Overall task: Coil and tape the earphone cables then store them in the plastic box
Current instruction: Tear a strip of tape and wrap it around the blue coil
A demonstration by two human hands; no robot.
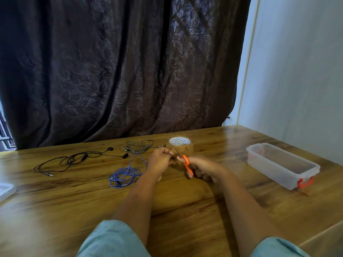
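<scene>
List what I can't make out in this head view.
Head view throughout:
- Blades of the scissors: tiny, partly hidden between left hand and right hand.
- The tape strip off the tape roll: blurred, its length hidden by the left hand.
- Clear plastic piece at left edge: cut off by the frame.

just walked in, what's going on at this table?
A person is cutting tape: the left hand pinches a brown tape strip pulled from the tape roll, the right hand works orange scissors at it. The blue earphones, black earphones and grey earphones lie loose on the table. The plastic box stands open on the right, no earphones inside.
</scene>
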